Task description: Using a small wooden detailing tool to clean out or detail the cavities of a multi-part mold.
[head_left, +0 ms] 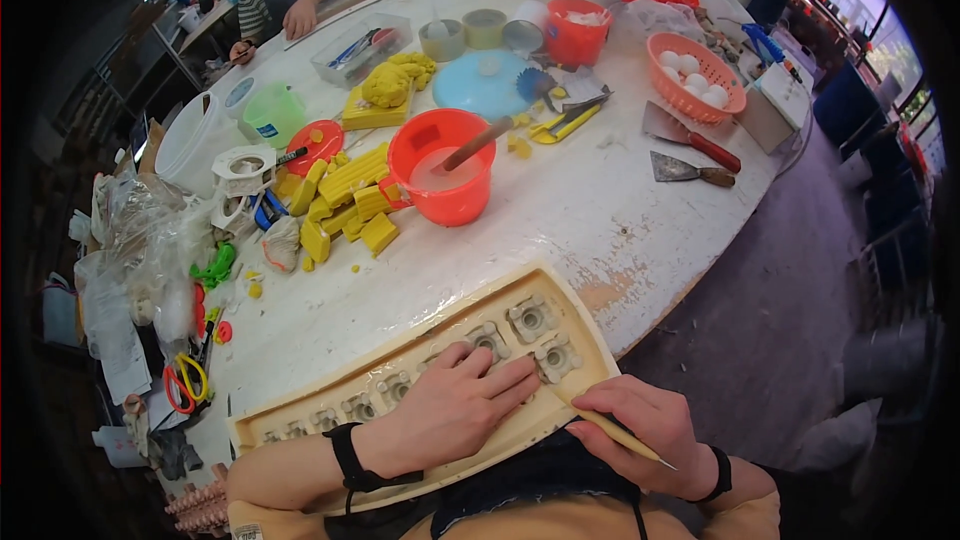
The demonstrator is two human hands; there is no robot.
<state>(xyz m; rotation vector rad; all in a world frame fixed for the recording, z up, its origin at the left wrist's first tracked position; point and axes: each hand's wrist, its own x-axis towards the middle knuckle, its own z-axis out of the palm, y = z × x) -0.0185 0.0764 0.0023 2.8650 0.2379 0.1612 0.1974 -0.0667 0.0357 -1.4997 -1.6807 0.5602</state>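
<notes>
One cream tray [591,365], lower centre; left hand [468,405] spread palm-down over it, right hand [645,430] grasping yellow-handled tool [622,437]; step seemingly detail work; next move likely calls for steady tray, light touch

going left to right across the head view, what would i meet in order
Scissors with red and yellow handles → green cup → left hand → right hand holding a slim yellowish tool → pale box at the table's right edge.
</notes>
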